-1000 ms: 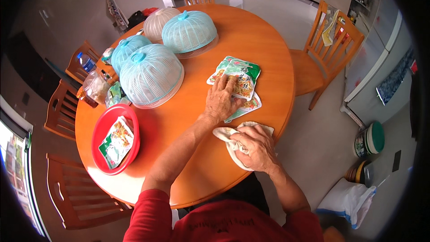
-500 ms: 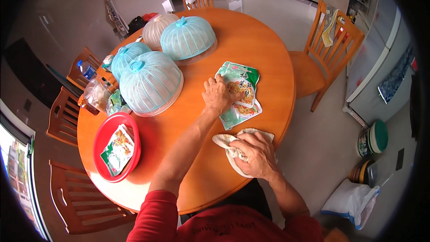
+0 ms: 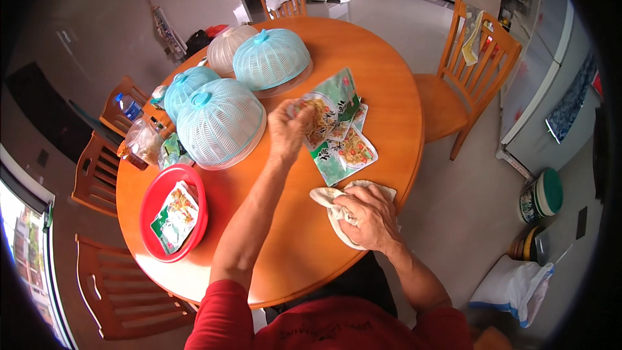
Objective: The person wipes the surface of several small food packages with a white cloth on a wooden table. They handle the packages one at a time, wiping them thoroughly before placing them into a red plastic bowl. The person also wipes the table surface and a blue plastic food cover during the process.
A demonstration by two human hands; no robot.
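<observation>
My left hand (image 3: 288, 127) pinches the edge of a green-and-white food packet (image 3: 330, 107) with a noodle-like dish pictured on it, lifted and tilted above the table. More packets of the same look (image 3: 348, 155) lie overlapping on the tabletop just below it. Bunched under the fingers of my right hand (image 3: 369, 217) is a whitish cloth (image 3: 343, 233), pressed on the table near its front right edge. To the left stands a red plastic basin (image 3: 146, 212) with similar packets (image 3: 175, 217) inside.
Blue mesh food covers (image 3: 221, 123) and a beige one (image 3: 223, 52) take up the left and far part of the round wooden table (image 3: 363, 52). A water bottle (image 3: 129, 107) and bags stand at its left edge. Wooden chairs (image 3: 476, 71) surround it.
My left hand has picked up the top packet from the pile and raised it, tilting it toward the left. My right hand stays on the cloth in nearly the same place.
</observation>
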